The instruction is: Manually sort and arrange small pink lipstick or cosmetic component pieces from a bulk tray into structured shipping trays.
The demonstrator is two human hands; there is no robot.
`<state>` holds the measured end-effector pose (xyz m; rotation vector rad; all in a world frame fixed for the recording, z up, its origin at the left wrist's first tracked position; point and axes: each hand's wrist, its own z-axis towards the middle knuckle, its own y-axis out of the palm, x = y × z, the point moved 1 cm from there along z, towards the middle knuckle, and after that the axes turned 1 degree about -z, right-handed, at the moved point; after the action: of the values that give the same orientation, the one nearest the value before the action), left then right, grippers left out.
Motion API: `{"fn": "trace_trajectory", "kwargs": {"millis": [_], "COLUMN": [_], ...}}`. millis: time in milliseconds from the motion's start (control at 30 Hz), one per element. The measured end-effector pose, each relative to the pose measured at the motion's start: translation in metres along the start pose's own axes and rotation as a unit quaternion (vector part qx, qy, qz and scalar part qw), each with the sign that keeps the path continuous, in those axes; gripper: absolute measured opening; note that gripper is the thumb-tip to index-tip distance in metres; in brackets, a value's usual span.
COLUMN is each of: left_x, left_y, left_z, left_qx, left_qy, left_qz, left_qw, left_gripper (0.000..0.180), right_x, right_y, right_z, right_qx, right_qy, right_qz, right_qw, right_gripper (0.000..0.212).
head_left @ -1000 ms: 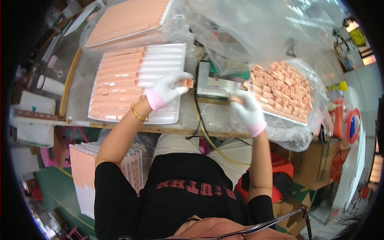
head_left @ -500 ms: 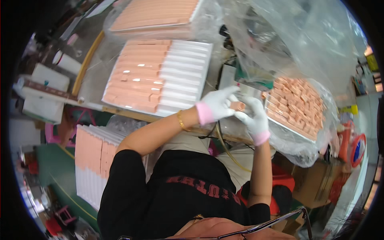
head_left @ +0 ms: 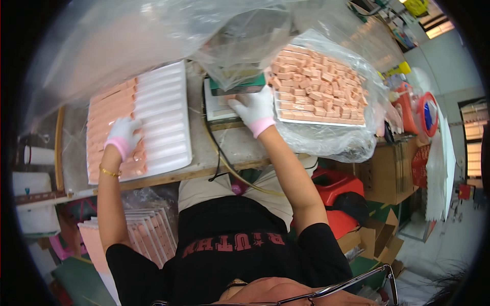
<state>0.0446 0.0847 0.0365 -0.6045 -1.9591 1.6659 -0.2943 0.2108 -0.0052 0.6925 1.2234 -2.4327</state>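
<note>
A grey counter (head_left: pixel 198 159) with a wooden front edge runs across the room, above a green floor (head_left: pixel 76 278) visible at the lower left. Cardboard boxes (head_left: pixel 389 172) stand to the right, below counter level, an open carton (head_left: pixel 384 235) near them. At the far right, dark-framed windows (head_left: pixel 473 130) glow warmly beside a pale wall (head_left: pixel 443 66)

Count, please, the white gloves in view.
2: one on the left hand, at the peach pieces on the ridged tray; one on the right hand, by the green device. The plastic sheet may hide others.
</note>
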Motion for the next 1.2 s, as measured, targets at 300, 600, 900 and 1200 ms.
{"fn": "trace_trajectory", "kwargs": {"millis": [300, 600, 900, 1200], "left_x": [-0.019, 0.033, 0.159, 0.198], "left_y": [0.010, -0.012, 0.066, 0.094], "left_z": [0.010, 0.016, 0.037, 0.029], "left_qx": [-0.060, 0.018, -0.159, -0.191], "left_qy": [0.046, 0.025, 0.020, 0.073], "left_qz": [-0.121, -0.398, -0.919, -0.945], "left_qw": [0.990, 0.917, 0.360, 0.255], "left_gripper": [0.019, 0.032, 0.045, 0.043], "right_x": [0.074, 0.067, -0.031, -0.031], "right_y": [-0.050, -0.052, -0.023, -0.030], "right_z": [0.007, -0.003, -0.050, -0.050], "right_qx": [0.065, 0.029, -0.091, -0.017], "right_qy": [0.010, -0.002, 0.204, 0.001], "right_qz": [-0.206, -0.095, 0.388, 0.228], "right_qw": [0.976, 0.995, 0.894, 0.973], "right_gripper": [0.021, 0.034, 0.033, 0.036]}}
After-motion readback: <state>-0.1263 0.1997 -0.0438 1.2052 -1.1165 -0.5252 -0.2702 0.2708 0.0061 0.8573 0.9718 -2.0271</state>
